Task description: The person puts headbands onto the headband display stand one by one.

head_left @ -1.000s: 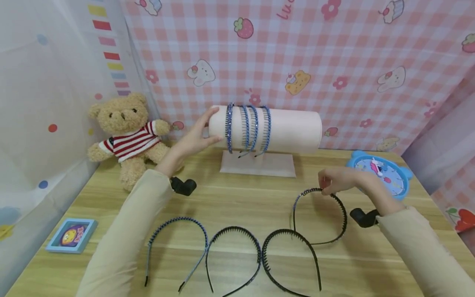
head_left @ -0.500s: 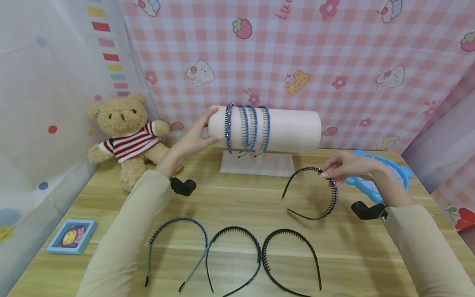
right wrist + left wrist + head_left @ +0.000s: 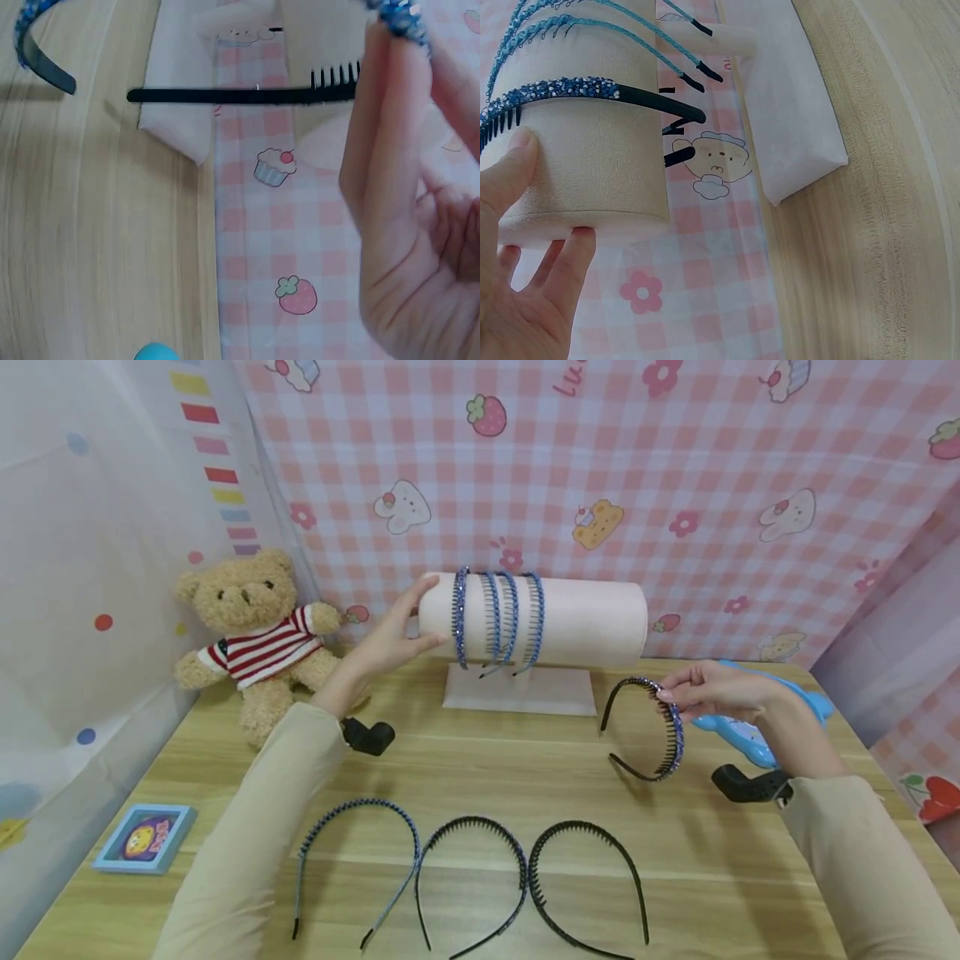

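At the left end of the cream headband display roll, my left hand grips it, thumb on the near side and fingers at the end face. A dark blue glittery headband sits round the roll beside that thumb. Further right on it are several lighter blue toothed headbands. My right hand pinches another glittery blue headband by its upper part, raised over the table, its tips pointing left. In the right wrist view, one black toothed end of this headband crosses in front of the display.
Three headbands lie along the front of the wooden table: a blue one, a dark one and a black one. A teddy bear sits left, above a small blue frame. A blue clock is partly behind my right hand.
My right hand has lifted the glittery headband off the table, up and away from me, turning its open side leftward. My left hand keeps its grip on the roll.
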A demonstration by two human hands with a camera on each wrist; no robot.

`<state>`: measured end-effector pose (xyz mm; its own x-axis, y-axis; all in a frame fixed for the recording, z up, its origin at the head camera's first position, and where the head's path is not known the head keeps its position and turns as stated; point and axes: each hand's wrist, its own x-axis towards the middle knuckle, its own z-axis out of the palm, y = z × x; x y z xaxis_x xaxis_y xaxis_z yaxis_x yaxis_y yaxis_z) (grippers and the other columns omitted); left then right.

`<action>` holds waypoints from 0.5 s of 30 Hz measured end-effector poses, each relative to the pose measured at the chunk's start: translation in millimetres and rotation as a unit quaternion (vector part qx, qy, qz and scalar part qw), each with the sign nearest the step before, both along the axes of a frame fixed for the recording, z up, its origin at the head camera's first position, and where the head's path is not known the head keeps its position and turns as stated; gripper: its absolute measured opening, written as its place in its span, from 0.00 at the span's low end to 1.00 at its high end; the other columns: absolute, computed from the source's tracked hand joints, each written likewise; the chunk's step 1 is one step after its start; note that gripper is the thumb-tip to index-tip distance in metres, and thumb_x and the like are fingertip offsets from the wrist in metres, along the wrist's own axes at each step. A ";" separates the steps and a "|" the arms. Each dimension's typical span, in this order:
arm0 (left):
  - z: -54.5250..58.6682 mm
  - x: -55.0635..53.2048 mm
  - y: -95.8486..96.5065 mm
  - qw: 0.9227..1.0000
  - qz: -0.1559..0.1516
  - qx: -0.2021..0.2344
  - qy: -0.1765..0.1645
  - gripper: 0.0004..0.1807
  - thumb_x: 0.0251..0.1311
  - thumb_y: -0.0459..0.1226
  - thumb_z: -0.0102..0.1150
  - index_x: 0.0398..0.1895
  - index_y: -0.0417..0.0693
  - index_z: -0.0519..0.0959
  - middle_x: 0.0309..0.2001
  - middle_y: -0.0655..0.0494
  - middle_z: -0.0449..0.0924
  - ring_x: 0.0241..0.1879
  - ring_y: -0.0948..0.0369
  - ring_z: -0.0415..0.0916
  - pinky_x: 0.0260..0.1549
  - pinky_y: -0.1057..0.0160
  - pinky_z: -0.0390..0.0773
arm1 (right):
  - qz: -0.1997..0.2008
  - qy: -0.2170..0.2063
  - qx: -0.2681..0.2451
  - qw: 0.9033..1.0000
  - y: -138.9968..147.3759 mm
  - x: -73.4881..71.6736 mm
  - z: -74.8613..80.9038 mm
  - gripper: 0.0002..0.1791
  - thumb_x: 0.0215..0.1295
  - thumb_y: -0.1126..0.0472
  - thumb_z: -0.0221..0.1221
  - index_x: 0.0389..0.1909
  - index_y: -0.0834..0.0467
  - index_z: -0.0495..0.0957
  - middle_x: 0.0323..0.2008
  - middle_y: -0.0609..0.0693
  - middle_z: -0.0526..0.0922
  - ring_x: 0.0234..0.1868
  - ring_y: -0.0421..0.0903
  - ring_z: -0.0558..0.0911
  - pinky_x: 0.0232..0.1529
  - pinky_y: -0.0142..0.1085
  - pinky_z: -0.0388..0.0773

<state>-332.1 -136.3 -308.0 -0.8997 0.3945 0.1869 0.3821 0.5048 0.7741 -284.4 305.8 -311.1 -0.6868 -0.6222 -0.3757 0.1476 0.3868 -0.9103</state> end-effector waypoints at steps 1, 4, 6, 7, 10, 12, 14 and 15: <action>0.3 0.0 0.1 1.000 0.000 -0.001 0.002 0.43 0.57 0.38 0.58 0.71 0.61 0.45 0.72 0.51 0.42 0.67 0.48 0.52 0.63 0.48 0.62 | -0.009 0.000 0.005 1.000 0.2 0.4 0.4 0.11 0.68 0.64 0.47 0.36 0.54 0.79 0.32 0.41 0.83 0.32 0.34 0.81 0.37 0.29 0.82; 1.1 0.0 0.7 1.000 -0.002 -0.003 0.007 0.43 0.57 0.38 0.58 0.71 0.61 0.45 0.72 0.51 0.43 0.67 0.48 0.52 0.63 0.48 0.62 | -0.035 -0.005 0.016 0.999 0.3 1.5 1.6 0.11 0.68 0.62 0.48 0.34 0.54 0.79 0.30 0.40 0.83 0.30 0.33 0.80 0.37 0.27 0.81; 1.6 0.1 0.8 1.000 -0.002 -0.005 0.007 0.43 0.57 0.38 0.58 0.71 0.61 0.44 0.72 0.51 0.42 0.67 0.48 0.52 0.64 0.48 0.61 | -0.043 -0.005 0.027 0.999 0.1 1.3 0.9 0.12 0.69 0.61 0.47 0.32 0.54 0.79 0.28 0.39 0.81 0.28 0.31 0.79 0.36 0.26 0.81; 1.6 0.1 0.9 1.000 -0.003 -0.005 0.007 0.43 0.57 0.37 0.59 0.71 0.60 0.44 0.72 0.50 0.43 0.67 0.48 0.52 0.64 0.48 0.61 | -0.046 -0.004 0.034 0.998 -0.5 1.2 0.4 0.12 0.69 0.60 0.47 0.30 0.53 0.78 0.25 0.39 0.79 0.26 0.31 0.77 0.35 0.26 0.81; 1.3 0.1 0.7 1.000 -0.002 -0.006 0.009 0.44 0.57 0.37 0.59 0.71 0.60 0.44 0.72 0.50 0.43 0.67 0.47 0.52 0.64 0.48 0.61 | -0.059 -0.001 0.058 0.997 -3.2 0.5 -2.3 0.13 0.70 0.57 0.46 0.25 0.53 0.73 0.19 0.39 0.71 0.23 0.32 0.72 0.36 0.28 0.81; 0.7 -0.2 0.4 1.000 -0.002 -0.007 0.012 0.44 0.57 0.38 0.59 0.71 0.59 0.44 0.72 0.50 0.43 0.67 0.48 0.53 0.64 0.48 0.61 | -0.074 -0.001 0.071 0.995 -6.0 0.4 -3.6 0.14 0.70 0.55 0.46 0.24 0.52 0.69 0.17 0.40 0.66 0.22 0.33 0.70 0.37 0.30 0.81; 0.3 -0.1 0.0 1.000 -0.001 -0.008 0.012 0.44 0.57 0.38 0.59 0.71 0.60 0.44 0.72 0.50 0.43 0.67 0.48 0.53 0.64 0.48 0.61 | -0.091 -0.001 0.084 0.992 -8.4 0.5 -4.2 0.13 0.70 0.53 0.46 0.26 0.54 0.67 0.18 0.41 0.67 0.23 0.34 0.73 0.39 0.33 0.81; 0.1 -0.2 -0.1 1.000 0.000 -0.009 0.012 0.44 0.57 0.38 0.59 0.71 0.60 0.44 0.72 0.50 0.43 0.67 0.48 0.53 0.64 0.48 0.60 | -0.098 -0.002 0.087 0.991 -9.5 0.7 -4.2 0.13 0.70 0.52 0.46 0.31 0.57 0.67 0.19 0.41 0.69 0.25 0.35 0.75 0.41 0.35 0.82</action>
